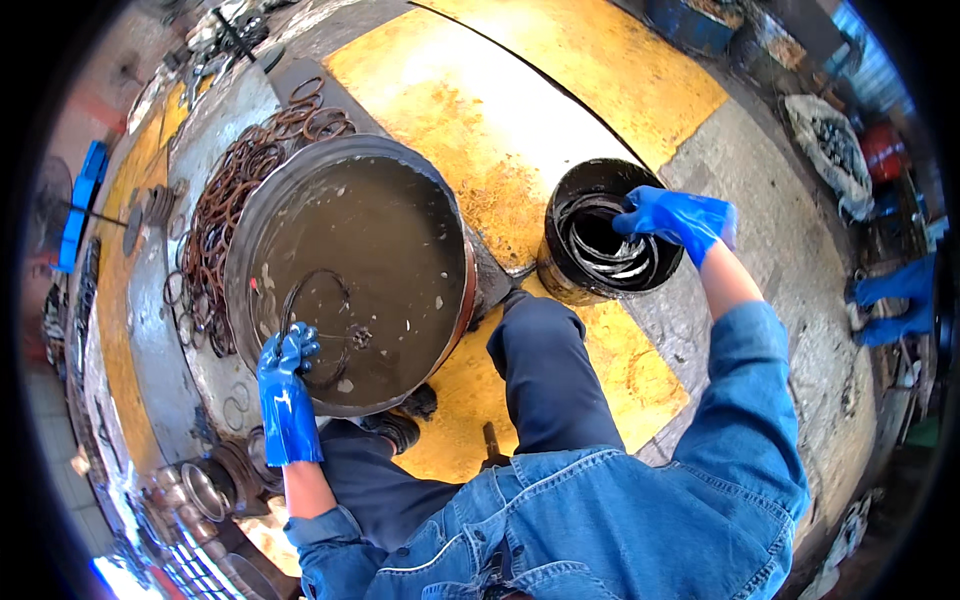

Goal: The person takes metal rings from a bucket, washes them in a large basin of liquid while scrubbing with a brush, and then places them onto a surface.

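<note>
My left hand (pixel 288 365), in a blue rubber glove, is closed on a thin dark metal ring (pixel 346 290) at the near-left rim of a large round drum (pixel 236 290). Murky brown liquid (pixel 385 240) fills the drum, and part of the ring dips toward it. A small dark clump (pixel 360 336) lies beside the ring. On the right, my gloved right hand (pixel 675 215) reaches over a black bucket (pixel 552 265). Its fingers are curled at the edge of the stacked, wet-looking metal rings (pixel 625 272) inside; the fingertips are partly hidden.
Rusty rings (pixel 225 210) lie heaped against the drum's left side. Worn yellow floor plates (pixel 470 110) spread beyond and between the containers. A white sack (pixel 835 150) and another person's blue-clad legs (pixel 900 300) are at the far right. Metal parts (pixel 205 490) lie at lower left.
</note>
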`<state>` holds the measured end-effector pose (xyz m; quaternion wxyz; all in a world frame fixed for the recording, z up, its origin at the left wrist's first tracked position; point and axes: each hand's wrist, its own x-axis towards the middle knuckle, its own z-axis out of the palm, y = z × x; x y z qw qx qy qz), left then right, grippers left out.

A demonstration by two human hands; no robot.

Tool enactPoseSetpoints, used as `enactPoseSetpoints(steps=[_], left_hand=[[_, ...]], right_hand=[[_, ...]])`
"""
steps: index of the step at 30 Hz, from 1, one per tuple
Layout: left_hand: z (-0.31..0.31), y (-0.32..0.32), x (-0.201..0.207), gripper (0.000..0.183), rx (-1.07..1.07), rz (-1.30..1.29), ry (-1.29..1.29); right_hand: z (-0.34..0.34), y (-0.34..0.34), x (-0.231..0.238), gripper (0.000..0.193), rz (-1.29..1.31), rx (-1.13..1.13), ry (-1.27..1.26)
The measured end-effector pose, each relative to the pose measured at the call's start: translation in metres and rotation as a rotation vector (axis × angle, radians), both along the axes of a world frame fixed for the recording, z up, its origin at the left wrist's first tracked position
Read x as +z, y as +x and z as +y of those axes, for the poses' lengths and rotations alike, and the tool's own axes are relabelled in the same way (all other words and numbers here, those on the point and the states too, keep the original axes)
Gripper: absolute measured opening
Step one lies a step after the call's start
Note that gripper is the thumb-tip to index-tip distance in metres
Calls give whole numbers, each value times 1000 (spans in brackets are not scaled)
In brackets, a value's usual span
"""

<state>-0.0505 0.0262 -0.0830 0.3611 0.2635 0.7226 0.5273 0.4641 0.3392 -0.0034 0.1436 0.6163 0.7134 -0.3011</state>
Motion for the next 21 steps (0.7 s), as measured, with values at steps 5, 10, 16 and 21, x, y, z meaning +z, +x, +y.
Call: enactPoseSetpoints(steps=[5,10,16,21], left_hand=[[17,8,-2,37,105,-170,43],[18,-1,0,38,128,-357,71],[23,-14,-14,35,109,-654,-9],[15,-7,-14,40,50,-589,-2]], right_hand=[[-10,-23,47,47,784,-305,-122],[-17,-136,74,37,1075,-162,-400],[-20,-287,-8,42,793,356,-98],[-24,-386,-101,31,255,861,319]])
